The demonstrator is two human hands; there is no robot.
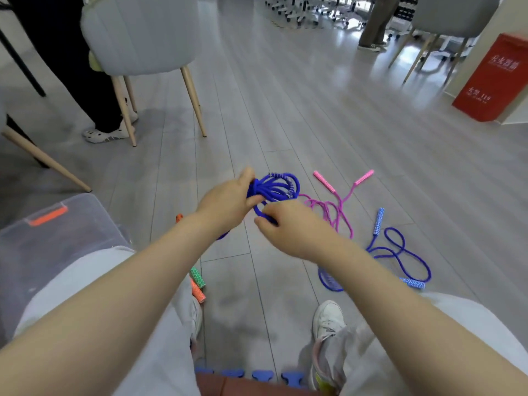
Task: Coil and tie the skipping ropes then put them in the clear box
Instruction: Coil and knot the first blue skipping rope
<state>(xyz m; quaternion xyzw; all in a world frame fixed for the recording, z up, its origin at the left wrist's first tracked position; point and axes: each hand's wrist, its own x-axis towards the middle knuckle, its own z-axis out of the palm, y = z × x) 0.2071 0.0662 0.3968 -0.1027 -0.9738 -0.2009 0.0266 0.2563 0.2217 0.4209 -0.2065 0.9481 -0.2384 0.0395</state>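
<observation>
My left hand grips a coiled dark blue skipping rope at its gathered end, held above the floor. My right hand pinches a loop of the same rope just below the coil. A pink skipping rope lies loose on the floor to the right. Farther right lies another blue rope with light blue handles. Green and orange handles lie by my left knee. The clear box, with an orange latch, stands at the left.
A grey chair with wooden legs stands at the back left, with a seated person's leg and shoe beside it. A red box stands at the right. Another person's legs are far back. My white shoe rests below.
</observation>
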